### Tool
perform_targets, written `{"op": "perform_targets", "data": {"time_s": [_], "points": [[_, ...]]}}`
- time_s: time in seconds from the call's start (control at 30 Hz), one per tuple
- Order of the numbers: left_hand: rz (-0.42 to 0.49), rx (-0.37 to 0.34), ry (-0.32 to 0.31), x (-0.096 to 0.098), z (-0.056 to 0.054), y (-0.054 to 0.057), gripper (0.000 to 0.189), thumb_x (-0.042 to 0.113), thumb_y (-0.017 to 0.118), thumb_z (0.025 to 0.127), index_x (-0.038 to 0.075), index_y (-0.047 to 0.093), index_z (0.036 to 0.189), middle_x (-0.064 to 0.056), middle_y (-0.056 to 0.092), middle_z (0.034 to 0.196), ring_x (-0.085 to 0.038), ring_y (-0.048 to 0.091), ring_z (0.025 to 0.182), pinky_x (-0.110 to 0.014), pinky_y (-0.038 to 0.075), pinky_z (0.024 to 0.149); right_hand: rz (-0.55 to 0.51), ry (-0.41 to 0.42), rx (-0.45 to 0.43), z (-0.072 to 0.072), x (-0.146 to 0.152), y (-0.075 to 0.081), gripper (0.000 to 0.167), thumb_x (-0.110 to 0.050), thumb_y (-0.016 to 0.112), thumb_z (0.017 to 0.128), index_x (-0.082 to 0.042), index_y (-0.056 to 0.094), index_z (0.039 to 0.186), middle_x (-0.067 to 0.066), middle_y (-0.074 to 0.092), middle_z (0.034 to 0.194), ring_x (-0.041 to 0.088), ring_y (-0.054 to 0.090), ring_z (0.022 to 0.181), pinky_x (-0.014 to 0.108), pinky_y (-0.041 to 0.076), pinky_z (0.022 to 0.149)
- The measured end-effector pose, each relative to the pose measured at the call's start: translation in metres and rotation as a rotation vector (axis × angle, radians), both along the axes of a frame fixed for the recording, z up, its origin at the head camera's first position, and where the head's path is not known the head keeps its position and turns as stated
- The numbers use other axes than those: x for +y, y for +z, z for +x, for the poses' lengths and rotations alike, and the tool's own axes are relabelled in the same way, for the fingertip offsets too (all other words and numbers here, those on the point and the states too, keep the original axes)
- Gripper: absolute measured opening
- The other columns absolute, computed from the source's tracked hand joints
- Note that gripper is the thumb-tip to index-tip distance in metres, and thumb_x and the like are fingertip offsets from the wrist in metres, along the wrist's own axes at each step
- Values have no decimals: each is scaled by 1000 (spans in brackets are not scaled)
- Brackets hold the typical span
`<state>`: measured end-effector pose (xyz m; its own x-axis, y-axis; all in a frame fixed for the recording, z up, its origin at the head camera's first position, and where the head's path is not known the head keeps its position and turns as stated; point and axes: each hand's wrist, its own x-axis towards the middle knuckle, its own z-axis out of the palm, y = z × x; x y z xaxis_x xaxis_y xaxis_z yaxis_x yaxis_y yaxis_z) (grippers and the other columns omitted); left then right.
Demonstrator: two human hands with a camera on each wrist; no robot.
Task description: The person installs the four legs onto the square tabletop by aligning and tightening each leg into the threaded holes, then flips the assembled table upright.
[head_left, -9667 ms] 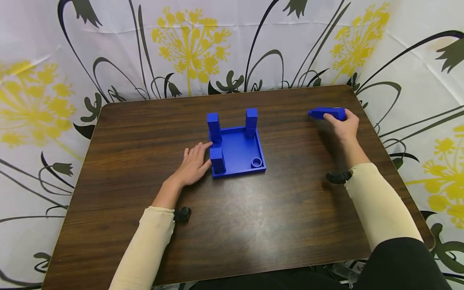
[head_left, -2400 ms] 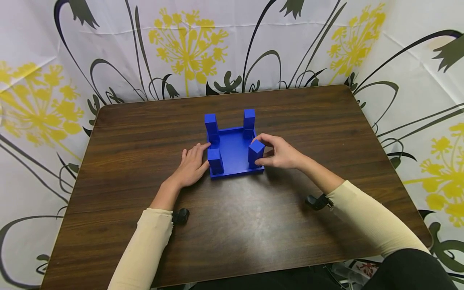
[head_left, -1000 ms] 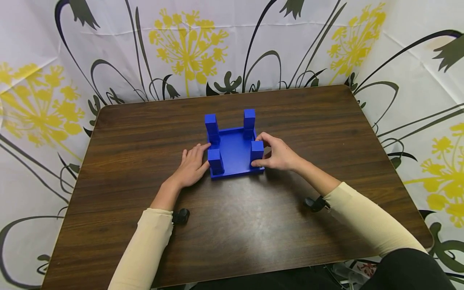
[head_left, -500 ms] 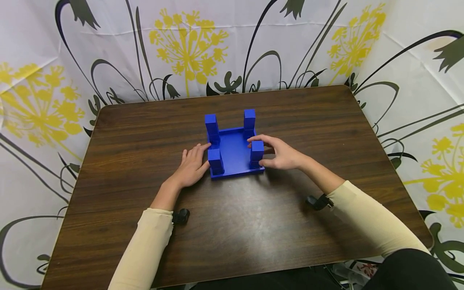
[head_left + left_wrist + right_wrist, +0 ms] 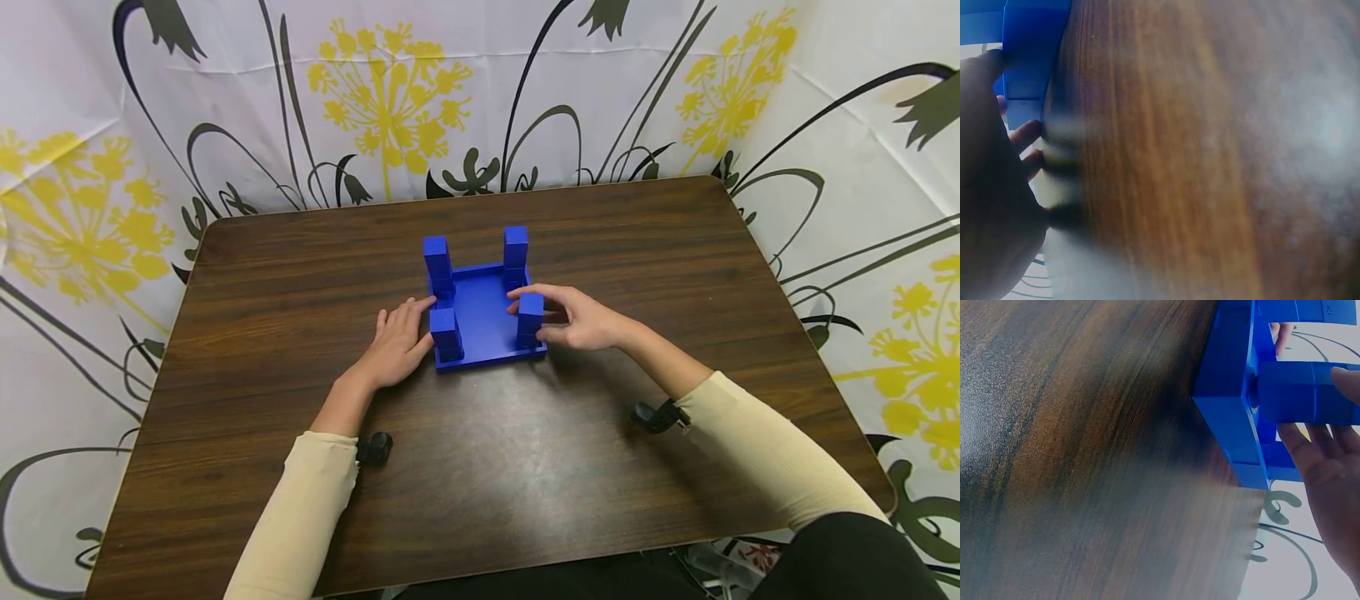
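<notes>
A square blue tabletop (image 5: 486,321) with a raised rim lies upside down on the table. Blue legs stand upright at its corners: a back-left leg (image 5: 437,262), a back-right leg (image 5: 516,254), a front-left leg (image 5: 447,333) and a front-right leg (image 5: 529,319). My right hand (image 5: 581,319) holds the front-right leg between thumb and fingers; in the right wrist view, the thumb (image 5: 1347,384) lies on one face and the fingers (image 5: 1300,447) on another. With fingers extended, my left hand (image 5: 397,343) rests against the tabletop's left side.
The brown wooden table (image 5: 480,483) has rounded corners and a flower-printed curtain (image 5: 480,92) behind it. A black wrist camera (image 5: 375,448) is on the left wrist, another black camera (image 5: 654,417) on the right.
My right hand has brought the last leg from the table's right side to the front-right corner, where it has turned. Lately its fingers have shifted round the leg. The left hand stays put.
</notes>
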<state>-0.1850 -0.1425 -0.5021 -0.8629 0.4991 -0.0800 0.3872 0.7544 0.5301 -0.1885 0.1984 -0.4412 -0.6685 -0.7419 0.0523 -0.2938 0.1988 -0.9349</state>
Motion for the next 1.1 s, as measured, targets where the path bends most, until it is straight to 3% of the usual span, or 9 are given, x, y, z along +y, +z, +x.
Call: {"op": "perform_targets", "data": {"time_s": [0.37,0.63,0.87,1.1], "points": [[0,4,-3,1,0,1,59,33,42,105,17,17,156,-19,21,156,-35,9,147,-63,-3,110,60,-75,21,2,-1,-1,55,3,69,85,-2,51,137,19,51,139,26,50,126,50,41,101],[-4,11,-1,2,1,3,59,32,42,105,16,18,155,-19,22,155,-35,10,147,-64,-3,110,60,-122,34,3,-2,-2,50,-1,75,84,-3,55,129,12,55,132,26,55,118,43,49,94],[12,28,-3,2,1,1,58,30,43,104,13,20,154,-21,24,154,-38,12,146,-65,-1,109,40,-156,51,2,-3,-5,46,-5,81,80,-6,58,119,11,60,119,25,59,112,42,53,88],[29,30,-6,1,2,2,58,31,42,104,12,20,154,-22,23,154,-39,12,146,-66,-1,109,47,-177,62,4,-4,-5,45,-8,82,79,-8,59,117,9,61,117,22,59,109,41,54,84]]}}
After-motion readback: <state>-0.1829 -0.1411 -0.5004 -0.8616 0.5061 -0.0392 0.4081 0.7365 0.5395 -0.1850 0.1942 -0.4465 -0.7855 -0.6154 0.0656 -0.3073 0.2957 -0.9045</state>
